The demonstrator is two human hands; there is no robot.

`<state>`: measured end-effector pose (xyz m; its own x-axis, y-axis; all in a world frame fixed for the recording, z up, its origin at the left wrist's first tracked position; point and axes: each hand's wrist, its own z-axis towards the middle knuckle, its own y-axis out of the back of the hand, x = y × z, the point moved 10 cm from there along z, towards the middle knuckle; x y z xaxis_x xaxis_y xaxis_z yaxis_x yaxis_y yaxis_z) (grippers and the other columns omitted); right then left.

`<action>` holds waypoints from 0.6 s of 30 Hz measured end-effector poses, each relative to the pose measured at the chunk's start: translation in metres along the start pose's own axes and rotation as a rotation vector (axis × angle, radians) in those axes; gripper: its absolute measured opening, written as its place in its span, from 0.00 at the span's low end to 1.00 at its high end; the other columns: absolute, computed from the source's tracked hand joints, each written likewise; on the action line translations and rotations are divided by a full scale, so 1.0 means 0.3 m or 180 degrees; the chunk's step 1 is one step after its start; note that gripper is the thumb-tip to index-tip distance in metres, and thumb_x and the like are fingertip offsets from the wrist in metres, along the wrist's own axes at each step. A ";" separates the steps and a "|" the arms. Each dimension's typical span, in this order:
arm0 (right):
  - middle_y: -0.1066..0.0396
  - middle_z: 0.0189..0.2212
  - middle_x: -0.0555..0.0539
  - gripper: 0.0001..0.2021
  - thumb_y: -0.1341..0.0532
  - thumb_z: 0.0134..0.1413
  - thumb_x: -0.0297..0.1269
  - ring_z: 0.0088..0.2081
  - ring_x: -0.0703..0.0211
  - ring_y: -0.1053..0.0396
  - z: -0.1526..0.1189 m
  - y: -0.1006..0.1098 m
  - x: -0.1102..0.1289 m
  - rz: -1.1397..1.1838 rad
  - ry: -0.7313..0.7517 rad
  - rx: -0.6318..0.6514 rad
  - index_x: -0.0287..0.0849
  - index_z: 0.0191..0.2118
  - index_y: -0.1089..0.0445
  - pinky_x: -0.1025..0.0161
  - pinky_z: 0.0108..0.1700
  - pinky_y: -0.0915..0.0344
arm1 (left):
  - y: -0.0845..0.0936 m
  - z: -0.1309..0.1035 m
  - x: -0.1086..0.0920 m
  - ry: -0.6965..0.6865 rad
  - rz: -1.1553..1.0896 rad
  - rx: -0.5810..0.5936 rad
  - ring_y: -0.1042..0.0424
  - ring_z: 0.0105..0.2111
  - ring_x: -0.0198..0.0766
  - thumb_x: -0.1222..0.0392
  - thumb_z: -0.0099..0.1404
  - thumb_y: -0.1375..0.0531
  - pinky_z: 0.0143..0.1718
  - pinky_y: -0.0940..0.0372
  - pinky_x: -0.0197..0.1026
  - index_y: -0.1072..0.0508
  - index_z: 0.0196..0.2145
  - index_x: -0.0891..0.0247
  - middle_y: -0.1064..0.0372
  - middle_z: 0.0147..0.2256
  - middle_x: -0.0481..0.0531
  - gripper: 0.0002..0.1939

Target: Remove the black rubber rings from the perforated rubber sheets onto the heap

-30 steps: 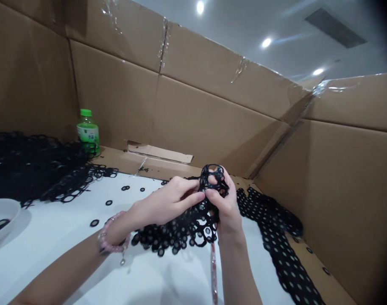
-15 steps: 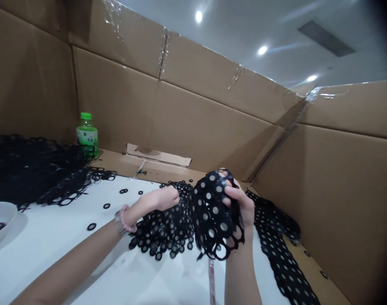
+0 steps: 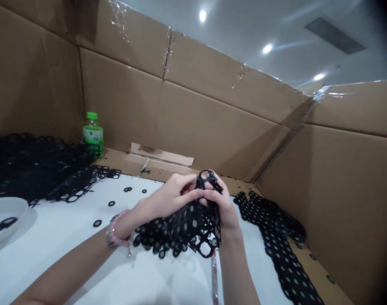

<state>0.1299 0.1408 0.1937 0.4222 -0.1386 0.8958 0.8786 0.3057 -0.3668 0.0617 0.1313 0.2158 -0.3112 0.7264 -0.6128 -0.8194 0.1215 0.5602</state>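
The left hand point(image 3: 168, 195) pinches the edge of a perforated black sheet point(image 3: 198, 215) between thumb and fingertips; the right hand's point(image 3: 225, 207) fingers curl closed around it. The sheet hangs above the white bench point(image 3: 142, 279), toward its far edge, by black rings point(image 3: 155, 239).

We see matt brown cardboard walls point(image 3: 123, 97) spanning the frame, with glossy, crinkled clear tape point(image 3: 320, 92) at upper right. Towards the left edge, our bottle point(image 3: 93, 136) is shiny see-through plastic, and the smooth white bowl point(image 3: 5, 207) looks plastic too. Our white table point(image 3: 62, 228) has a soft sheen. At centre, the black perforated sheet point(image 3: 193, 222) looks rubbery, mostly matt.
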 end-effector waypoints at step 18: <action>0.32 0.26 0.51 0.03 0.41 0.48 0.34 0.24 0.66 0.35 0.011 0.172 0.114 -0.0628 0.0406 -0.0788 0.41 0.28 0.31 0.67 0.25 0.36 | 0.114 -0.026 -0.002 -0.0094 -0.0047 -0.0271 0.46 0.21 0.27 0.69 0.62 0.57 0.25 0.49 0.33 0.43 0.21 0.64 0.51 0.19 0.42 0.14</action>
<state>0.1890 0.1550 0.2061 0.2494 -0.2939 0.9227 0.9671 0.0253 -0.2533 0.0301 0.1299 0.2310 -0.2854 0.7448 -0.6032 -0.8622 0.0754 0.5009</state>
